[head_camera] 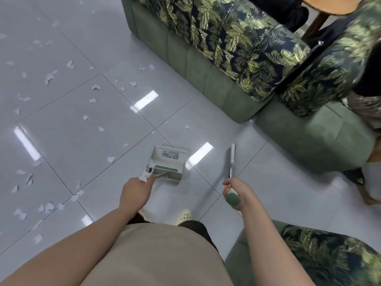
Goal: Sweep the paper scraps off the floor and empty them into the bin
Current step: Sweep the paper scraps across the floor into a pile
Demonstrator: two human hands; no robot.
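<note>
Gripping the broom handle (232,195), the right hand (237,189) curls round its green end; the left hand (135,191) clasps the dustpan (168,162) handle. Featherlight paper scraps (48,207) litter the floor's (72,141) left tiles, likely fluttering under brisk strokes.

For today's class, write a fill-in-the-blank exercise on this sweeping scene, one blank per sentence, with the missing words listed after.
1. The left hand holds the handle of the ____.
2. The right hand grips the green-tipped handle of the ____.
3. Most paper scraps lie on the person's ____ side.
4. The tiled floor meets a green ____ with leaf-print cushions.

Missing words: dustpan; broom; left; sofa
</note>
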